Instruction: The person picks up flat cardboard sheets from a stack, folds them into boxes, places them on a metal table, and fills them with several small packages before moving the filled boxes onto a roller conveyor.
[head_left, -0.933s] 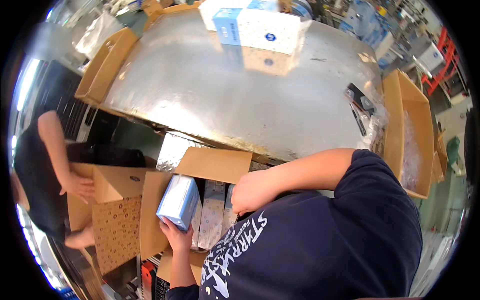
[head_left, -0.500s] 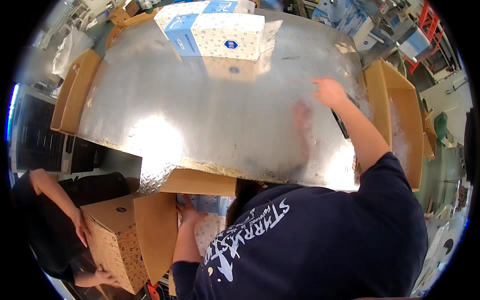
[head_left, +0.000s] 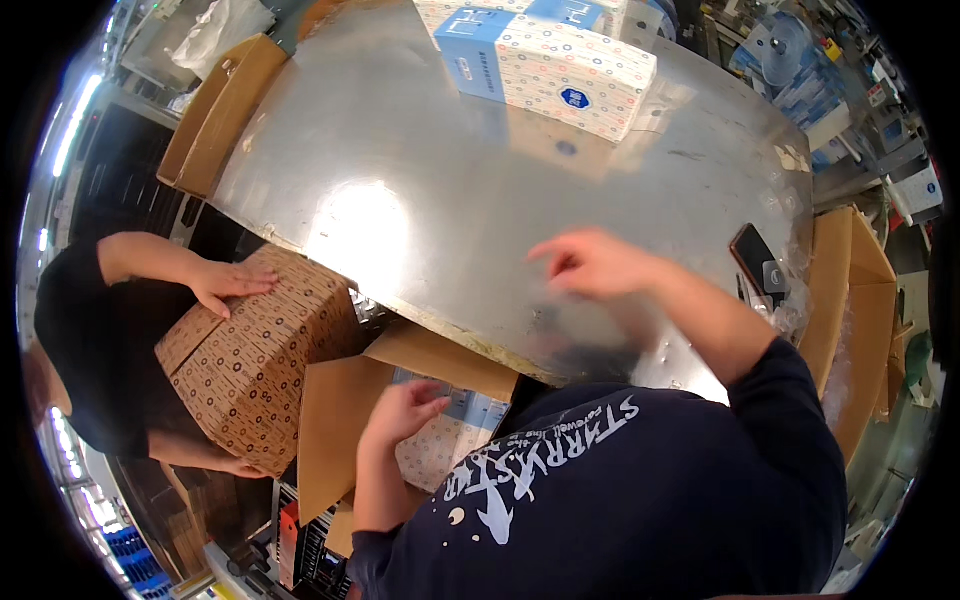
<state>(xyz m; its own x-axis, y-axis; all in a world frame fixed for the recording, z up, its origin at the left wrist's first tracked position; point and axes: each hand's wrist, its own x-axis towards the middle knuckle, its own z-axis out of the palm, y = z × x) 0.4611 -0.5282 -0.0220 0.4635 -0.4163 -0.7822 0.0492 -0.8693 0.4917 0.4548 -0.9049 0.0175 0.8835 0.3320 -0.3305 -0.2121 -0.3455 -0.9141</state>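
Shiny metal table, and below its near edge my left hand (head_left: 400,412) rests loose on a patterned pack (head_left: 440,450) inside the open carton (head_left: 335,430), looks light and squishy so grab the sides, right hand (head_left: 590,265) hovering empty, fingers spread.

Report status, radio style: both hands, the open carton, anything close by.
Left hand open, over packs in open carton. Right hand empty, blurred, above steel table. Another person's hand on patterned box beside the carton.
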